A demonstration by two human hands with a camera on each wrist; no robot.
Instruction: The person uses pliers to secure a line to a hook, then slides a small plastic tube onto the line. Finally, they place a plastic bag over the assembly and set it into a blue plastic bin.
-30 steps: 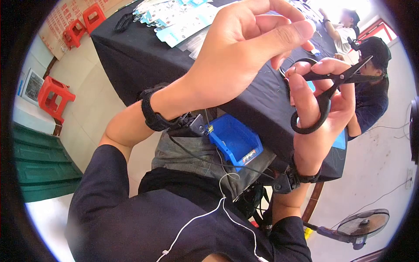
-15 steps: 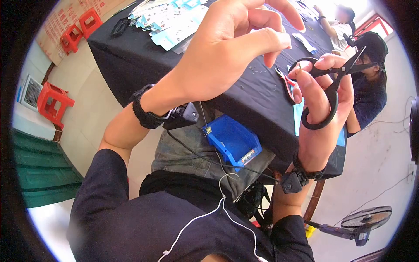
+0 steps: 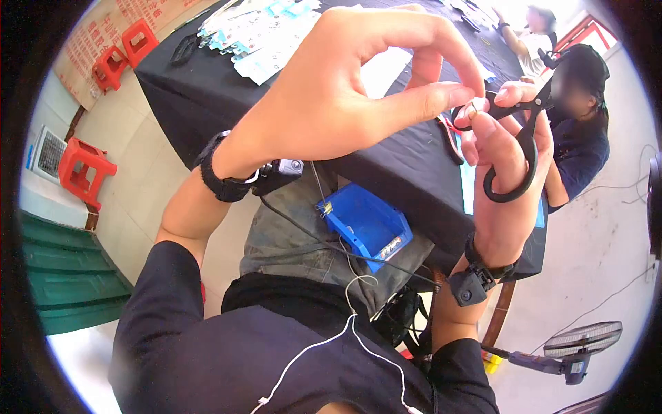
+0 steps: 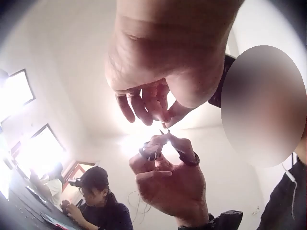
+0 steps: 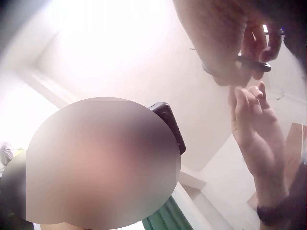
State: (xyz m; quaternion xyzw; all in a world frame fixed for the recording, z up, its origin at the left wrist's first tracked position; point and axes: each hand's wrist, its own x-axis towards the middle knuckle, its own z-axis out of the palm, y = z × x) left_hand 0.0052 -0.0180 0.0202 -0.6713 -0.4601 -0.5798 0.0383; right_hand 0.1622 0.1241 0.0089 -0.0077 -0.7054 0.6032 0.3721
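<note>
My right hand [image 3: 514,152] holds black-handled scissors [image 3: 538,103], with thumb and a finger through the loops. The blades point away to the right, partly behind the fingers. A tiny thin piece [image 3: 474,108] sticks up at the right thumb and index fingertips. My left hand [image 3: 345,90] reaches across from the left, its thumb and index finger pinching at that piece. In the left wrist view the fingertips of both hands almost meet around the small dark piece [image 4: 164,128]. What the piece is, I cannot tell.
A table with black cloth [image 3: 200,103] bears a pile of printed cards [image 3: 258,34] and red-handled pliers [image 3: 452,140]. A blue bin [image 3: 365,221] sits at my lap. Red stools [image 3: 86,169] stand left, a fan [image 3: 583,341] right. Another person [image 3: 579,155] sits beyond my right hand.
My left hand has come down and right, its thumb and index finger closing at the right hand's fingertips. The right hand still holds the scissors, whose blades have swung further upward and behind the fingers.
</note>
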